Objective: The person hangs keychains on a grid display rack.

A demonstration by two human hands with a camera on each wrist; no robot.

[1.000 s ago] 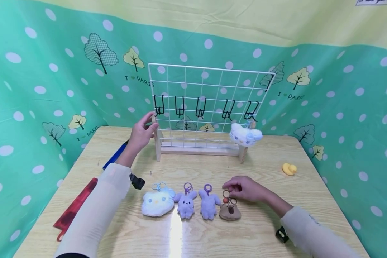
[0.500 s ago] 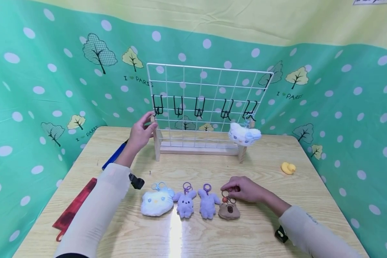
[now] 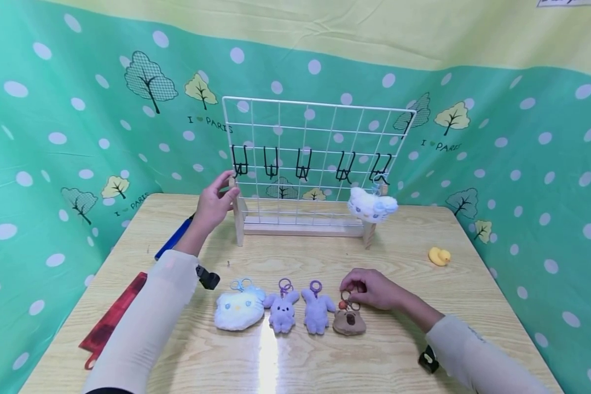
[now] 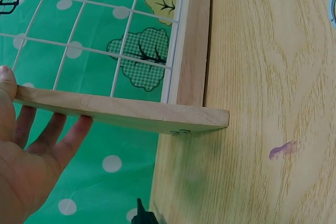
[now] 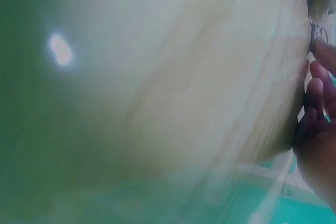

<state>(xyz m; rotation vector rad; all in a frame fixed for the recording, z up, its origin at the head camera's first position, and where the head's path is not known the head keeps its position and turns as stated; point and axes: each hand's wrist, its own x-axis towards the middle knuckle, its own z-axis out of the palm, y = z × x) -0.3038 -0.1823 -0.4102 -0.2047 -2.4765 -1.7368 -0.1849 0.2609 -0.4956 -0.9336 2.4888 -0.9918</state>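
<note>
My left hand (image 3: 215, 205) grips the left wooden upright (image 3: 238, 221) of a white wire grid rack. In the left wrist view the thumb lies on one side of the upright (image 4: 121, 106), the fingers on the other. My right hand (image 3: 376, 290) pinches the metal ring of a brown plush animal keychain (image 3: 349, 323), which lies on the table. To its left lie two purple plush rabbit keychains (image 3: 316, 314) (image 3: 282, 314) and a white cat-head plush keychain (image 3: 238, 310). The right wrist view is blurred, with the fingers (image 5: 315, 95) at its edge.
Several black hooks (image 3: 302, 164) hang on the grid. Another white cat-head plush (image 3: 371, 205) hangs from the rightmost hook. A yellow toy duck (image 3: 439, 256) sits at right. A blue object (image 3: 174, 239) and a red one (image 3: 113, 314) lie at left. Patterned green cloth (image 3: 522, 164) encloses the table.
My right hand's fingers have shifted slightly at the brown keychain, and its ring looks a little raised. The left hand stays on the upright. The whole view drifts slightly.
</note>
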